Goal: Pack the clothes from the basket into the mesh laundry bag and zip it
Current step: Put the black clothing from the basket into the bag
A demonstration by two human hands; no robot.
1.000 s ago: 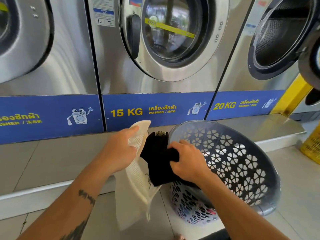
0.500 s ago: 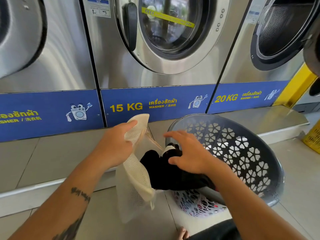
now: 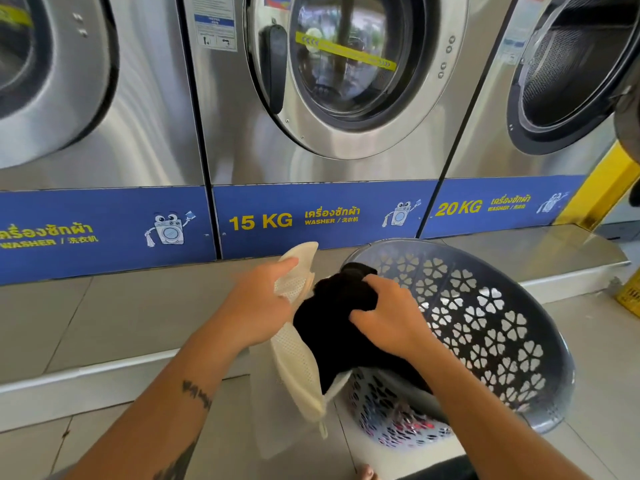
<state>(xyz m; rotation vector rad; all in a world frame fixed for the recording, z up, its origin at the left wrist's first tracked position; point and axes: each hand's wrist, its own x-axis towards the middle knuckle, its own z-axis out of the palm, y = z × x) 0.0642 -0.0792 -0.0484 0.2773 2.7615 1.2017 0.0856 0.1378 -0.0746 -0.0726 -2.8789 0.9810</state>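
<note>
My left hand (image 3: 258, 306) grips the upper edge of a cream mesh laundry bag (image 3: 296, 362), holding its mouth open just left of the basket. My right hand (image 3: 388, 317) is closed on a black garment (image 3: 332, 327) that bunches at the bag's opening, its lower part trailing back over the basket's near rim. The grey plastic laundry basket (image 3: 491, 327) with flower-shaped holes stands on the floor to the right. Pink and dark clothes (image 3: 412, 424) show through its lower wall.
Three steel front-load washers (image 3: 346, 74) line the back, above a blue strip marked 15 KG and 20 KG. The right washer's door (image 3: 627, 112) hangs open at the frame edge. A tiled step (image 3: 121, 323) runs beneath them. A yellow crate (image 3: 630, 292) sits far right.
My right hand went from open fingers over the black garment to gripping it, and pressed it further toward the bag's mouth. My left hand kept hold of the bag.
</note>
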